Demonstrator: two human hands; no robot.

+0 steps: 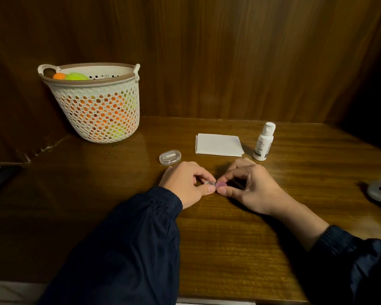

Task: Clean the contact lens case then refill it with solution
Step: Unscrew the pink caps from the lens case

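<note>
You hold the contact lens case [213, 185] low over the wooden desk [229, 238], between both hands. Your left hand [186, 183] pinches its clear end between thumb and curled fingers; your right hand [249, 186] pinches the purple cap [220, 185] the same way. Behind them stand a clear oval box [171, 157], a folded white tissue [219, 144] and a white solution bottle [264, 142] with its cap on; its label print is too small to read. A white lattice basket [95, 102] of orange and green balls sits back left.
</note>
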